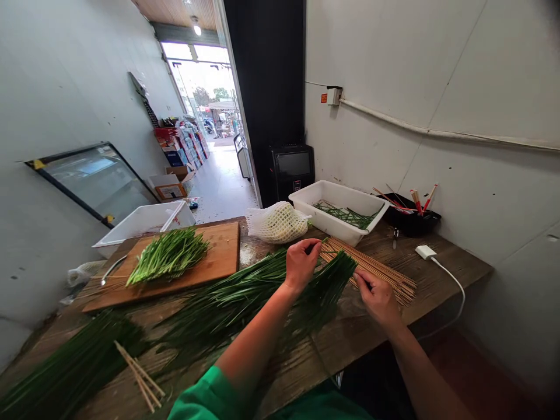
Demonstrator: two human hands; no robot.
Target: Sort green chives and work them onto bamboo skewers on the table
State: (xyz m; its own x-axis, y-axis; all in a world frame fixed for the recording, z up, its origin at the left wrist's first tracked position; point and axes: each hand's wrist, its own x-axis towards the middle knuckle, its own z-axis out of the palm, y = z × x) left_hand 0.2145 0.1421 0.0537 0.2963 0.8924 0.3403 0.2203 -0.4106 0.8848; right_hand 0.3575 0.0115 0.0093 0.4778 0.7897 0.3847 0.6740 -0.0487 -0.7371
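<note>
The left hand [301, 262] has its fingers [311, 245] curled shut over the far end of the chives [245, 297]. The bunch lies flat on the table, and its long axis runs from near-left to far-right under that palm. Just right of those fingers, the right hand [378, 297] pinches its fingertips together at the chive ends, but what they grip is too small to tell. The bamboo skewers [387, 277] lie beneath and beyond them, with a white tub [336, 195] farther out.

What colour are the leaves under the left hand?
Dark green leaves, best in the head view.
</note>
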